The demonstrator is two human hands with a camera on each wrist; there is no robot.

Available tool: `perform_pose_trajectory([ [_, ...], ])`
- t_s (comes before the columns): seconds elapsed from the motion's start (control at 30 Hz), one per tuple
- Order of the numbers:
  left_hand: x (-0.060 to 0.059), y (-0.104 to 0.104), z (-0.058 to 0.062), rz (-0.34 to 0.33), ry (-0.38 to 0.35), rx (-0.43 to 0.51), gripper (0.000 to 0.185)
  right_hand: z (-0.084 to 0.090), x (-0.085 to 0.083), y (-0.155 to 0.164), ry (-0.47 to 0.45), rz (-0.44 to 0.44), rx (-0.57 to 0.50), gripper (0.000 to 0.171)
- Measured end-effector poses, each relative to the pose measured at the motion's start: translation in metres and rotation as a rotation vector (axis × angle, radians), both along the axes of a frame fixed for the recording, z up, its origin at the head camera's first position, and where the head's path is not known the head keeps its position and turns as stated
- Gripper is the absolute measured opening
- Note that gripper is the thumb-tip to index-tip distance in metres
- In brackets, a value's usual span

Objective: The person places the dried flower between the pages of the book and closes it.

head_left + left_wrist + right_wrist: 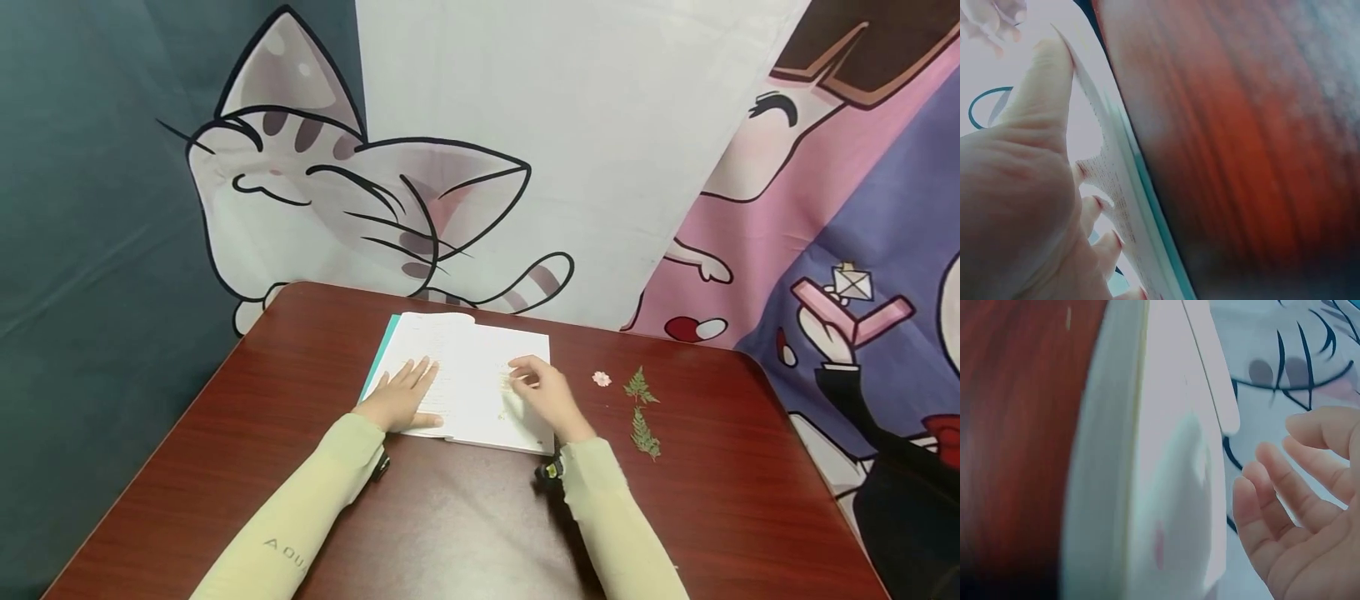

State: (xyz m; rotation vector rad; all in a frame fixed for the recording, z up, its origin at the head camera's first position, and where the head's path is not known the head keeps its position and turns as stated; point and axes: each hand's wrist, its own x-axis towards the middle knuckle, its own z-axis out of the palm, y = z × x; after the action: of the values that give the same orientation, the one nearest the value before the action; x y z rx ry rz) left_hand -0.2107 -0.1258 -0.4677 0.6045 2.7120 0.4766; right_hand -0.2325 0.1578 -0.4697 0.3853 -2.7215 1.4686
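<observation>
An open white book (pixel 480 354) with a teal cover lies on the dark red-brown table (pixel 285 392). My left hand (pixel 405 393) lies flat on its left page, fingers straight and pressing it down; the left wrist view shows this left hand (pixel 1016 206) at the book's page edge (pixel 1116 194). My right hand (pixel 542 387) hovers over the right page with its fingers loosely curled. In the right wrist view the right hand (pixel 1297 506) holds nothing and is apart from the book (pixel 1147 487). A faint pale mark shows on the page under its fingertips.
To the right of the book lie a small pink flower (pixel 602 378) and two green fern sprigs (pixel 640 387), (pixel 645 435). A cloth with cartoon cats hangs behind the table. The table's edges run close on the left and right.
</observation>
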Motion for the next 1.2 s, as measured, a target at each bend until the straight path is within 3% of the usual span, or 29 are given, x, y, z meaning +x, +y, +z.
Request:
perform_pose_trajectory([
  [0.27,0.001,0.001,-0.001,0.009,-0.001,-0.020,0.093,0.011,-0.007,0.043,0.035,-0.110,0.089,0.026],
  [0.43,-0.002,0.000,-0.004,0.015,-0.002,-0.035,0.093,0.012,-0.016,0.069,0.011,-0.145,0.121,0.028],
  [0.67,-0.005,0.000,-0.008,0.016,0.001,-0.054,0.095,0.012,-0.031,0.103,0.042,-0.180,0.252,0.027],
  [0.93,-0.003,0.001,-0.008,0.026,-0.003,-0.045,0.095,0.020,-0.044,0.126,-0.160,-0.158,0.324,0.034],
  [1.2,-0.004,0.001,-0.008,0.018,-0.002,-0.046,0.095,0.013,-0.050,0.136,-0.194,-0.164,0.434,0.039],
])
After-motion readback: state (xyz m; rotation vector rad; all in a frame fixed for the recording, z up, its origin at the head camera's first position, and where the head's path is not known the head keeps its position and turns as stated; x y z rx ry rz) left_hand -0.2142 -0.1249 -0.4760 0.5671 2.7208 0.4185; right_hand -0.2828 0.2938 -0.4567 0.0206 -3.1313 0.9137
